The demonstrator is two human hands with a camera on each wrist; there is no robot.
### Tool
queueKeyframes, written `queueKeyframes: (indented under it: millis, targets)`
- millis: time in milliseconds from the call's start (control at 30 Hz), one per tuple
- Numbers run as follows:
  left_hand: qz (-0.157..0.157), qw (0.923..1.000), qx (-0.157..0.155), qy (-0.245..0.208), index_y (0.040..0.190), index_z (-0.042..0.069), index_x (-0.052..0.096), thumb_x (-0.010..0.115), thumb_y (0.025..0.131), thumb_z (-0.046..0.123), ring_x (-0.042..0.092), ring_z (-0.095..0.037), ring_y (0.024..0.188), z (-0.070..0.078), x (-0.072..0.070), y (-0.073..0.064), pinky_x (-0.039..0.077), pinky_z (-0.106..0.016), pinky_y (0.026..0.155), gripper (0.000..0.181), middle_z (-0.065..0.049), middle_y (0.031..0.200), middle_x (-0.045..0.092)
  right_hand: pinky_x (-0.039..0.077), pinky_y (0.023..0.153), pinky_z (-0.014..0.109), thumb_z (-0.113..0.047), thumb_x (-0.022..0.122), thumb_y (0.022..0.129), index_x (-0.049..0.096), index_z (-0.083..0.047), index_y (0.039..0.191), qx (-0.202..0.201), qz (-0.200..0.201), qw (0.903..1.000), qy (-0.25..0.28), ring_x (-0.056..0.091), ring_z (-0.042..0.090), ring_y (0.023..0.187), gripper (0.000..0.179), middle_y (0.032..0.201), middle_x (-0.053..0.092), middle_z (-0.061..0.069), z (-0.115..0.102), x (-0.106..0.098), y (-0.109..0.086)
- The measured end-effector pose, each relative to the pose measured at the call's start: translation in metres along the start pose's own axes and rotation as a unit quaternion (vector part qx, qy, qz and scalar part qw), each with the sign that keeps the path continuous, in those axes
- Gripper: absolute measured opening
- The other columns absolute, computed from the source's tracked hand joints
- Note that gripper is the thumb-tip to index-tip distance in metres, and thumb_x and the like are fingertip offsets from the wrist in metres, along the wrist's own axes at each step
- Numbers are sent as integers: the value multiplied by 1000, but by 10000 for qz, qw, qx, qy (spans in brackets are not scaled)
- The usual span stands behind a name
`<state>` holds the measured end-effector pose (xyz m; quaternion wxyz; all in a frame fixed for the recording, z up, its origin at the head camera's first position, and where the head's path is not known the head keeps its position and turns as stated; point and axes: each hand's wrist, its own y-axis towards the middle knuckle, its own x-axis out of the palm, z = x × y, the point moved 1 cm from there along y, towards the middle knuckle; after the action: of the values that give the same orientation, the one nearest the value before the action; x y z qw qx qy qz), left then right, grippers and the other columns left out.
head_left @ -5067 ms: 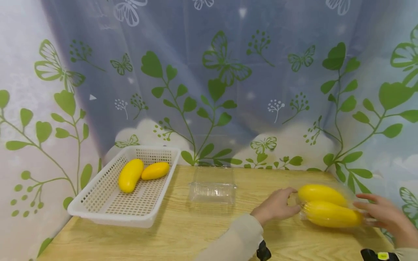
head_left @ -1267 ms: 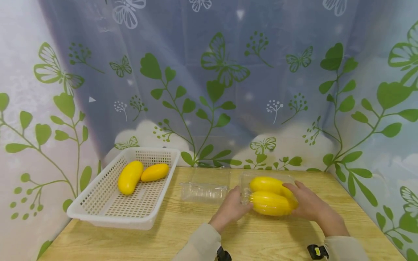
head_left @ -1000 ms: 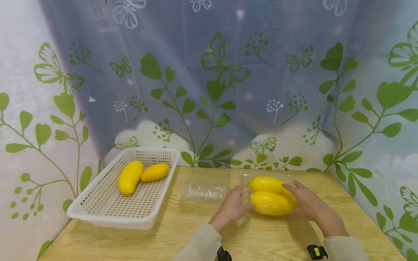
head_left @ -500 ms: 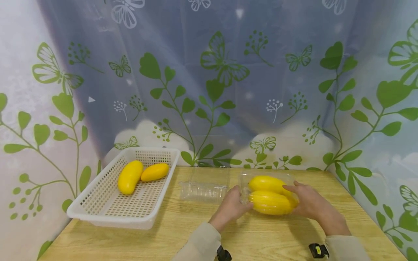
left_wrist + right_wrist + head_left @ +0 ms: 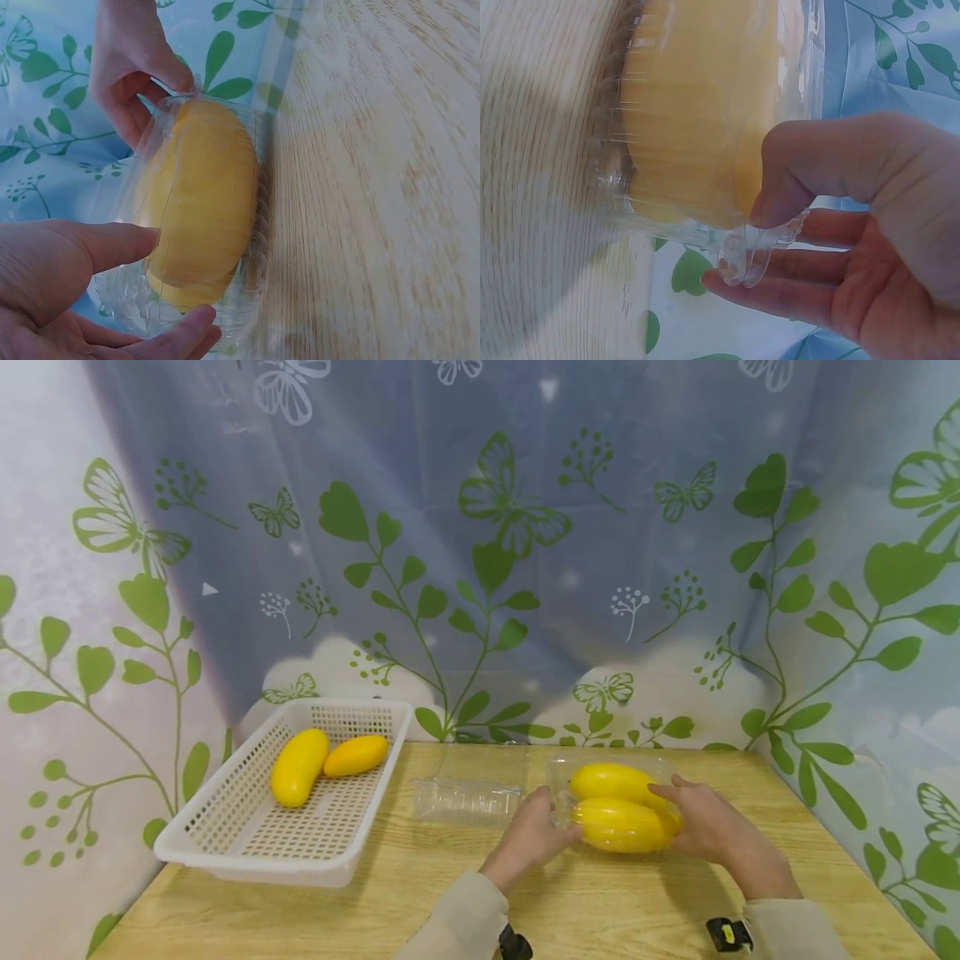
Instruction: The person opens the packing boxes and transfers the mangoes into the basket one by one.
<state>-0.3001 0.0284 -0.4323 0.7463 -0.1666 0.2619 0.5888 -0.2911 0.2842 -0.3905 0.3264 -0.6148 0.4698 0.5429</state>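
A clear plastic clamshell box [image 5: 558,768] stands on the table with its lid down. Inside lie smooth yellow mangoes, a rear mango [image 5: 611,781] and a front mango [image 5: 622,827], with more yellow beside the right fingers. My left hand [image 5: 531,835] holds the box's left end, thumb against the lid and fingers at the end wall in the left wrist view. My right hand [image 5: 712,827] grips the right end. In the right wrist view, its thumb presses the lid's corner by the rim tab [image 5: 735,259], and its fingers lie behind and under the rim.
Left of the box, a second clear clamshell [image 5: 468,802] stands with its lid raised. A white perforated basket [image 5: 352,860] at the left holds two more mangoes [image 5: 300,768]. A patterned curtain [image 5: 510,610] closes off the table's back.
Since about five seconds ago, both hands have brought the filled box left from the table's right side, beside the second clamshell, which sits slightly further left. Over the last second, almost nothing moves.
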Motion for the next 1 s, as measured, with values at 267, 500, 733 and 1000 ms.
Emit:
queueKeyframes:
  millis: [267, 500, 733, 1000]
  targets:
    - [-1, 9999, -122, 13, 153, -10, 38, 83, 88, 27, 51, -42, 138, 1, 0, -1, 47, -56, 112, 87, -27, 150, 51, 57, 91, 60, 11, 80, 65, 64, 8, 133, -137, 58, 9999, -57, 59, 60, 119, 70, 137, 49, 49, -3, 1, 0]
    - [-12, 9999, -98, 35, 153, -10, 37, 82, 88, 26, 49, -43, 140, 2, -1, -1, 46, -56, 113, 86, -28, 154, 47, 59, 78, 44, 13, 78, 65, 65, 8, 131, -163, 107, 9998, -36, 63, 58, 115, 68, 136, 51, 47, -3, -1, 0]
    - [-47, 10000, -67, -7, 153, -9, 38, 82, 89, 25, 52, -42, 137, 1, -1, -1, 48, -56, 111, 85, -27, 153, 48, 59, 76, 48, 12, 77, 65, 68, 5, 128, -257, 280, 9993, -13, 70, 45, 99, 64, 131, 61, 40, -1, -4, -2]
    - [-86, 9998, -168, -93, 158, -7, 28, 82, 88, 24, 42, -43, 147, 0, 0, -1, 41, -57, 117, 94, -27, 159, 41, 52, 72, 37, 11, 74, 66, 67, 4, 129, -378, 425, 9980, 290, 48, 13, 61, 64, 128, 67, 32, 3, -12, -6]
